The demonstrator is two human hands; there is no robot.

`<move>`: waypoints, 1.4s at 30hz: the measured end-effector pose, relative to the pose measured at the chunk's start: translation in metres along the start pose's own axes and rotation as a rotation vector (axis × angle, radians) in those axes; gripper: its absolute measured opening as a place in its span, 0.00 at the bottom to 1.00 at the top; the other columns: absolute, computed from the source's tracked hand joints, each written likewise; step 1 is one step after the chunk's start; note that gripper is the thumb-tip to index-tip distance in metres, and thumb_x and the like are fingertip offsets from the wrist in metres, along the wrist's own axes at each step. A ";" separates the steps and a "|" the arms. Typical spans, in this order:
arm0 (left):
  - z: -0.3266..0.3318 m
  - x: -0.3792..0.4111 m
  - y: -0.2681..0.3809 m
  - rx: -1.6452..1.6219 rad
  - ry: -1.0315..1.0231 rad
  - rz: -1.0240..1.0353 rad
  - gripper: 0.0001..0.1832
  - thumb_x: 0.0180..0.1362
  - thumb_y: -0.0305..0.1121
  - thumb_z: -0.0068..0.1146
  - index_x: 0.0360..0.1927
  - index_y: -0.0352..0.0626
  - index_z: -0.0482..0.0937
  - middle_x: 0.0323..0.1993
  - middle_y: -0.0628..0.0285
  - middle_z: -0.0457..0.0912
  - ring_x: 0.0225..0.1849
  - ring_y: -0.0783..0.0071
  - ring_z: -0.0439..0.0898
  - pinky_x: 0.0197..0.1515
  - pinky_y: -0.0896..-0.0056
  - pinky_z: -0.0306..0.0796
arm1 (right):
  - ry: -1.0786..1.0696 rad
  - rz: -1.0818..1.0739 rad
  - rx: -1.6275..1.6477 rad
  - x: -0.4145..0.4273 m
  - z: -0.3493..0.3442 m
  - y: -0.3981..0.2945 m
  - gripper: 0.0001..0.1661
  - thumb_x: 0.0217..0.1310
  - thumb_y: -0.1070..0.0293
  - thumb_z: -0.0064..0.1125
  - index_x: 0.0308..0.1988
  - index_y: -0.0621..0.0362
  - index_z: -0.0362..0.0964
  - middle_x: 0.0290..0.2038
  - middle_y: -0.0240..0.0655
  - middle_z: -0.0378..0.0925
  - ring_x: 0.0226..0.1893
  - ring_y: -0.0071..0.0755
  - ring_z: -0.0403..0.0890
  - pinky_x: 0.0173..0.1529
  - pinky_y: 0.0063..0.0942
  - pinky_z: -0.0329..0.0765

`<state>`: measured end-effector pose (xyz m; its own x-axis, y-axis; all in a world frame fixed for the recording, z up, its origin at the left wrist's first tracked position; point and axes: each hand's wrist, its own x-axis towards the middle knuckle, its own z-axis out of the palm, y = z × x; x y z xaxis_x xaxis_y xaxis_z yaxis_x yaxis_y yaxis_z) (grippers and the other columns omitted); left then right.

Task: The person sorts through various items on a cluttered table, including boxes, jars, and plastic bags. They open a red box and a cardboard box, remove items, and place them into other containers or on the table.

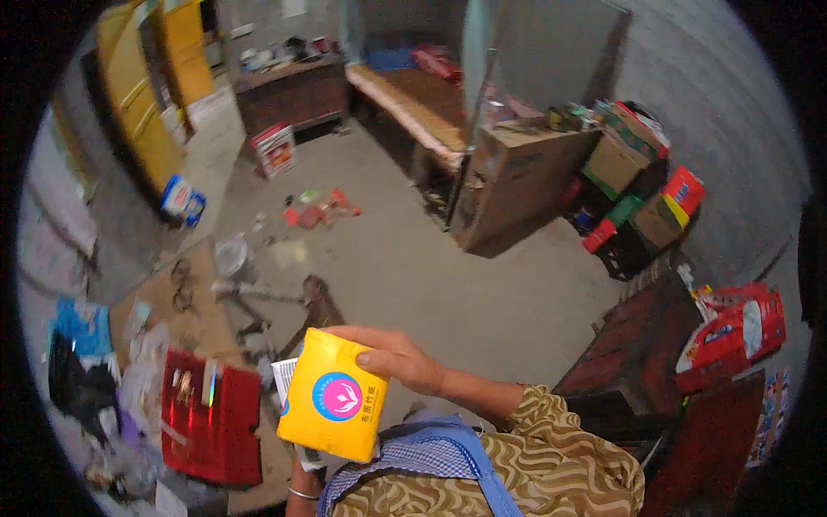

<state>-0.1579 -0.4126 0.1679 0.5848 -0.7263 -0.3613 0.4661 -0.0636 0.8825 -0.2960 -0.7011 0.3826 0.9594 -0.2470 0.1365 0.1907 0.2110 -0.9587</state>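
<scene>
My right hand [394, 358] grips the upper right edge of a yellow soft paper-tissue pack [300, 413], its thumb on the front face and its fingers behind. The pack bears a round blue and pink emblem and writing, and is held tilted in front of my body. Part of a white printed item [284, 375] shows behind its left edge. Of my left arm only the wrist with a bangle shows below the pack; the left hand [309, 457] is mostly hidden behind the pack, and its grip cannot be made out.
A shiny red box [210, 420] and plastic bags [145, 362] lie at the left by a cardboard sheet [194, 297]. Red scraps [316, 214] lie on the concrete floor [413, 284]. A large carton [517, 187], stacked boxes [620, 155] and a dark red cabinet [627, 336] stand at the right.
</scene>
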 end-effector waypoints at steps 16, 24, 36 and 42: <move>0.317 0.275 -0.028 0.573 -0.771 0.095 0.20 0.71 0.39 0.48 0.63 0.46 0.70 0.56 0.61 0.79 0.56 0.65 0.79 0.59 0.58 0.75 | 1.075 -0.324 0.377 -0.127 -0.267 -0.068 0.35 0.66 0.57 0.50 0.67 0.66 0.61 0.62 0.43 0.73 0.62 0.37 0.73 0.68 0.34 0.67; 0.529 0.409 -0.031 0.114 -0.860 -0.308 0.23 0.72 0.42 0.45 0.66 0.42 0.68 0.59 0.61 0.77 0.58 0.68 0.77 0.60 0.62 0.72 | 1.367 -0.420 0.572 -0.153 -0.409 -0.056 0.28 0.68 0.54 0.52 0.61 0.57 0.69 0.53 0.36 0.78 0.55 0.34 0.78 0.64 0.35 0.71; 0.700 0.527 -0.074 0.157 -1.063 -0.264 0.26 0.72 0.45 0.45 0.67 0.40 0.65 0.63 0.58 0.73 0.64 0.64 0.73 0.64 0.58 0.68 | 1.417 -0.555 0.678 -0.178 -0.583 -0.043 0.25 0.67 0.47 0.54 0.54 0.51 0.73 0.47 0.30 0.81 0.50 0.30 0.80 0.55 0.34 0.75; 0.803 0.579 -0.105 -0.035 -0.955 -0.368 0.27 0.72 0.46 0.45 0.68 0.42 0.64 0.64 0.58 0.73 0.64 0.64 0.73 0.64 0.57 0.69 | 1.405 -0.408 0.773 -0.187 -0.731 -0.033 0.27 0.71 0.50 0.50 0.60 0.57 0.68 0.54 0.36 0.78 0.57 0.36 0.77 0.65 0.38 0.70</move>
<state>-0.4016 -1.3758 0.1084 -0.3638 -0.9089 -0.2037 0.5380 -0.3835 0.7506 -0.6333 -1.3533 0.2062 -0.0198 -0.9171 -0.3981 0.8308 0.2064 -0.5169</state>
